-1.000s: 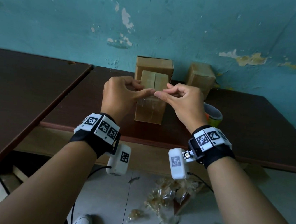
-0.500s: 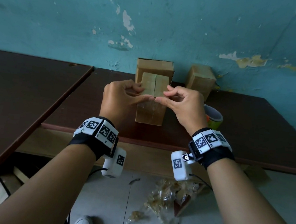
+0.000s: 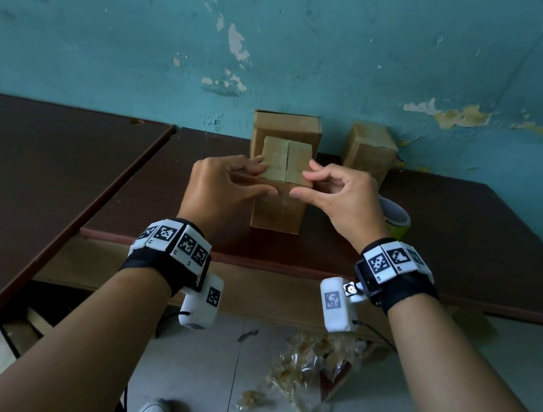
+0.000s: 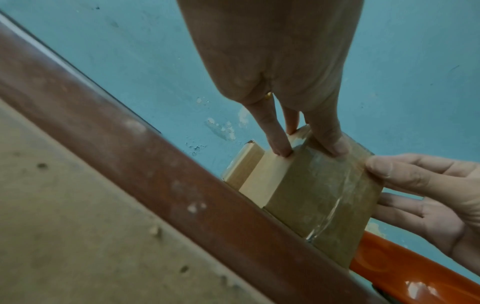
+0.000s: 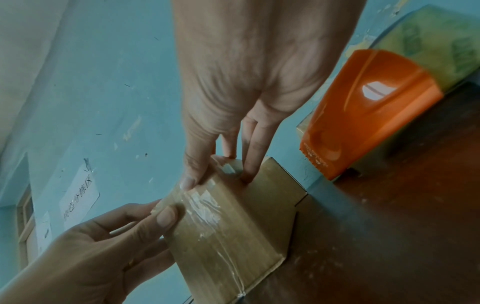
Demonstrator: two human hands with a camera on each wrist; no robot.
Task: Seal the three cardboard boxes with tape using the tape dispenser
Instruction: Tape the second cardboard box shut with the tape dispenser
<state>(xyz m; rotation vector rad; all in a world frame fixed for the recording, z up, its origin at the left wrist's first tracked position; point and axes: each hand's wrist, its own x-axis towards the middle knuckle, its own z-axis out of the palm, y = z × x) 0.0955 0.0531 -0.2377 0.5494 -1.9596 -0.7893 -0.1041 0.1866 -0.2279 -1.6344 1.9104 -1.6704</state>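
A small cardboard box [image 3: 277, 213] stands near the table's front edge, with clear tape [image 5: 205, 203] over its top seam and down its front. My left hand [image 3: 231, 183] and right hand [image 3: 333, 196] press on its top front edge, fingertips on the top and thumbs on the front face. My left fingers [image 4: 281, 148] lie straight on the top, as do the right fingers [image 5: 249, 164]. A larger box [image 3: 287, 130] stands behind it and a third box [image 3: 370, 149] at the back right. The orange tape dispenser [image 5: 363, 113] with its green roll [image 3: 397, 222] lies right of my right hand.
The dark brown table [image 3: 464, 248] backs onto a peeling blue wall [image 3: 285, 35]. A second table [image 3: 42, 175] adjoins on the left. Crumpled plastic wrap [image 3: 307, 366] and scraps lie on the floor below.
My thumbs, which met at the middle of the box's front edge, have slid a little apart. Both hands sit slightly lower on the box.
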